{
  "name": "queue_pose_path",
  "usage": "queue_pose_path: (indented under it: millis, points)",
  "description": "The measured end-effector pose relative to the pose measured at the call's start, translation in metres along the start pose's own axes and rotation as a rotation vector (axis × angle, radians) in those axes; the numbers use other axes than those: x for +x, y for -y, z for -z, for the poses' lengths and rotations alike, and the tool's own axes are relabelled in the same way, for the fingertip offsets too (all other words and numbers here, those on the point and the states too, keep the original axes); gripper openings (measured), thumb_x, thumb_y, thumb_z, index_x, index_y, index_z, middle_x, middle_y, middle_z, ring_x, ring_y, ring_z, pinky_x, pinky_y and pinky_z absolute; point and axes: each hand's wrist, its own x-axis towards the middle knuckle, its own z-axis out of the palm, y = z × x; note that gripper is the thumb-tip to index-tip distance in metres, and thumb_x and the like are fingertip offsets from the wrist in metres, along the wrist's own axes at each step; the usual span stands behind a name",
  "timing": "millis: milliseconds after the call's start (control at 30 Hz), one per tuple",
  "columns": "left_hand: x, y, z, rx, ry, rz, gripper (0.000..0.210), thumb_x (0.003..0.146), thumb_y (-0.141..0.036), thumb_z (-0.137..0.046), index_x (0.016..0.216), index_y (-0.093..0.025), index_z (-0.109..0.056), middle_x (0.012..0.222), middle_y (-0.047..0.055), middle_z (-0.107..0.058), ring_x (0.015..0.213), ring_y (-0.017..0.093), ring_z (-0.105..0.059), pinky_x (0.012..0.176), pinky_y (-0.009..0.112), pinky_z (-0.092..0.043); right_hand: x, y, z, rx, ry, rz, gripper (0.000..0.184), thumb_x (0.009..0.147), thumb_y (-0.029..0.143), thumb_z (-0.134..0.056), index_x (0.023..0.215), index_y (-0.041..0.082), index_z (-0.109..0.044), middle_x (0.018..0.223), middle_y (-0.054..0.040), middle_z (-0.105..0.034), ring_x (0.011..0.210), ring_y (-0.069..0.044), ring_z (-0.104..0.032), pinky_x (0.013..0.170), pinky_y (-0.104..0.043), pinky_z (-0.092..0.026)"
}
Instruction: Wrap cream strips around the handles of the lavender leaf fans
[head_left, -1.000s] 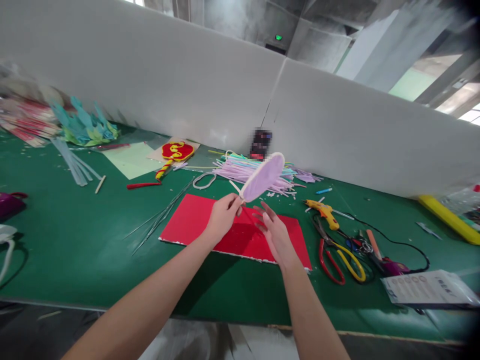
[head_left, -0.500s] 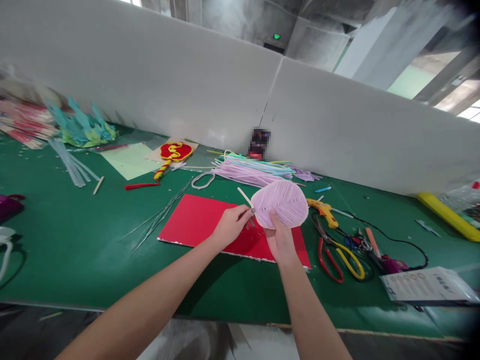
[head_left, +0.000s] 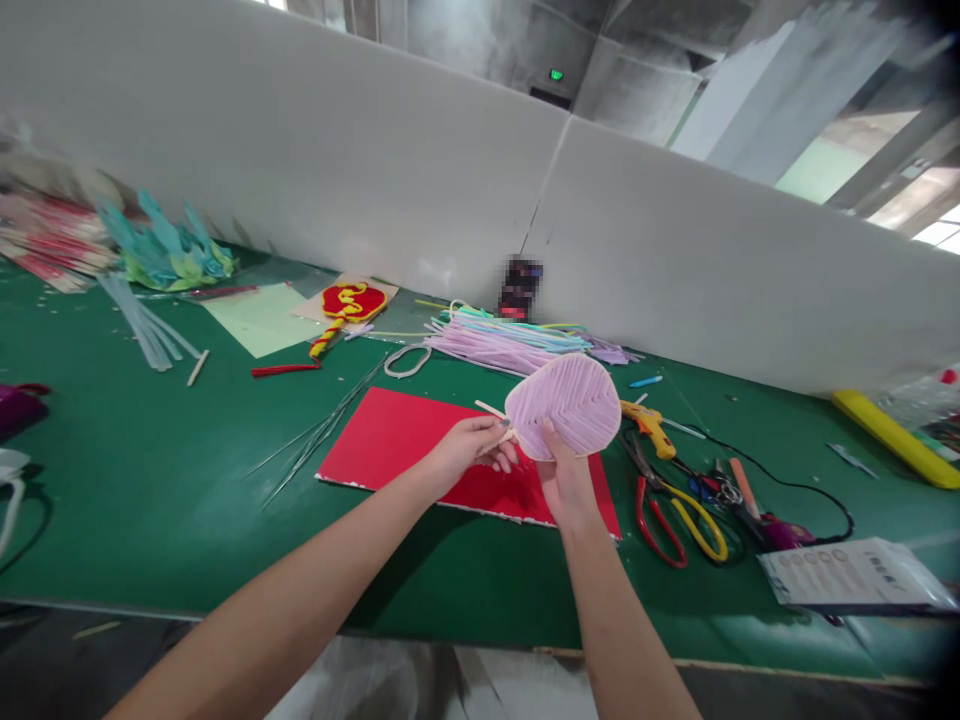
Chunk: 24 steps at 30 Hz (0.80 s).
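Note:
A rounded lilac fan [head_left: 574,400], ribbed like a leaf and edged in cream, is held above the red board [head_left: 397,430]. My right hand [head_left: 564,480] grips its lower edge, thumb on the front face and fingers behind. At the fan's narrow left end, my left hand [head_left: 476,445] is closed in a pinch on a thin cream strip; the fingers partly hide it. A short pale stick [head_left: 490,408] pokes out just above those fingertips. Behind the fan lies a bundle of lilac and mint pipe cleaners [head_left: 495,340].
Pliers [head_left: 679,510] and a yellow glue gun [head_left: 652,430] with its cord lie to the right, near a white packet [head_left: 855,575]. Left of the board are thin wires [head_left: 322,440]. A red and yellow fan [head_left: 352,303] rests farther back, before the grey partition [head_left: 300,150].
The pale stick has tipped from steep to nearly flat. My left fingers have shifted slightly lower and spread a little beneath the fan's narrow end; the fan has turned slightly.

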Motion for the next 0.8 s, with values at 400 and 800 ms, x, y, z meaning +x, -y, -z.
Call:
queue_pose_path:
  millis: [400,800]
  points:
    - [0.002,0.002,-0.002,0.082,0.045,-0.12,0.027,0.074,-0.041,-0.053,0.068,-0.015,-0.048,0.051,0.0,-0.059,0.042,0.01,-0.054,0.046,0.021,-0.038,0.001,0.0,-0.003,-0.042,-0.035,0.04,0.053,0.067,0.028,-0.067,0.117,0.027,-0.049,0.121,-0.0027,-0.054,0.111,-0.021,-0.051,0.092,-0.041,-0.043]
    - [-0.009,-0.007,0.0,0.088,0.157,0.006,0.029,0.074,-0.037,-0.054,0.058,-0.014,-0.047,0.042,-0.006,-0.039,0.036,0.004,-0.032,0.039,0.019,-0.024,0.001,0.003,0.008,0.03,0.022,-0.122,0.043,0.061,0.027,-0.073,0.102,0.027,-0.059,0.106,-0.0001,-0.064,0.102,-0.018,-0.056,0.085,-0.032,-0.048]
